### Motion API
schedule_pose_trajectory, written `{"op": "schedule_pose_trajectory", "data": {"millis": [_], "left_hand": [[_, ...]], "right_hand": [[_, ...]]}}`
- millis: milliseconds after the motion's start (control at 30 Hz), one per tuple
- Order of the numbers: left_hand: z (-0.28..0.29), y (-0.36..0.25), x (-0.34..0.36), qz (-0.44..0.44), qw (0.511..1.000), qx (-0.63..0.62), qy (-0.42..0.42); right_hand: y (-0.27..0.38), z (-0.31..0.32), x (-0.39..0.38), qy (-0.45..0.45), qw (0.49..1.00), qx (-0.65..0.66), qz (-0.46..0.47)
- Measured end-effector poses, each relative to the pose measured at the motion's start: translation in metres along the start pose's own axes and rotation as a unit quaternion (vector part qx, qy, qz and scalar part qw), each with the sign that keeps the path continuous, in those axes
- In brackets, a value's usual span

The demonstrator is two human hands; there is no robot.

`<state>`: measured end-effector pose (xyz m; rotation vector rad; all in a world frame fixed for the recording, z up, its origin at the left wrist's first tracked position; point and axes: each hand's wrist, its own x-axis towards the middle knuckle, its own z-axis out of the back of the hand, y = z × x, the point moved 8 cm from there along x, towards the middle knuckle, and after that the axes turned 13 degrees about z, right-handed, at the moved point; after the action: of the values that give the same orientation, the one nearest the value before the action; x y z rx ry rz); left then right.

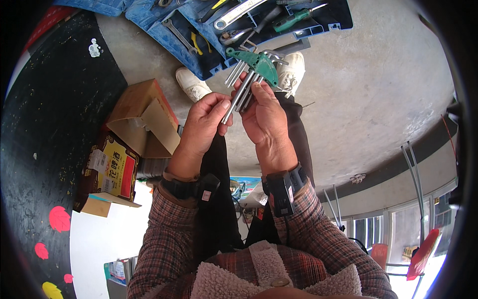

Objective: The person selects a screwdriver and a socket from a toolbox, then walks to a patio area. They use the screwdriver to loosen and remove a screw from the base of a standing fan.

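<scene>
A set of silver L-shaped keys in a green plastic holder (pixel 264 67) is held at the middle of the view. My right hand (pixel 266 114) is closed round the holder and its keys from below, thumb pressed against them. The fingers of my left hand (pixel 206 119) are pinched near the lower tip of a long key (pixel 235 102) that slants down to the left. Just beyond lies an open blue toolbox (pixel 149 25) with wrenches (pixel 179 37), yellow-handled pliers (pixel 196 44) and a green screwdriver (pixel 291 21).
My white shoes (pixel 291 67) stand on grey floor (pixel 358 99) below the toolbox. Open cardboard boxes (pixel 162 127) sit to my left beside a black surface (pixel 45 139) with leaf shapes. A red panel (pixel 420 254) and metal tubes (pixel 416 179) are at the right.
</scene>
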<state>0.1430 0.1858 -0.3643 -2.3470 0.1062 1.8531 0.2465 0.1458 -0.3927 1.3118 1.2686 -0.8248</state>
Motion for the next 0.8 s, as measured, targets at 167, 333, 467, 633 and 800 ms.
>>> {"op": "schedule_pose_trajectory", "data": {"millis": [167,333,467,633,800], "left_hand": [[0.000,0.000,0.000,0.001,1.000,-0.001,-0.001],[0.001,0.003,0.000,0.011,1.000,-0.006,-0.003],[0.003,0.001,0.002,0.001,1.000,0.002,-0.003],[0.017,-0.021,0.004,-0.105,0.990,0.010,-0.096],[0.009,-0.026,0.015,-0.124,0.985,0.055,-0.110]], "right_hand": [[-0.001,0.000,0.000,0.008,1.000,-0.007,-0.006],[-0.001,0.000,-0.001,0.006,1.000,-0.014,-0.007],[0.000,-0.001,-0.003,-0.003,1.000,-0.020,-0.006],[0.001,-0.003,-0.007,0.012,0.998,-0.063,-0.003],[-0.001,-0.003,-0.009,0.029,0.995,-0.096,-0.004]]}}
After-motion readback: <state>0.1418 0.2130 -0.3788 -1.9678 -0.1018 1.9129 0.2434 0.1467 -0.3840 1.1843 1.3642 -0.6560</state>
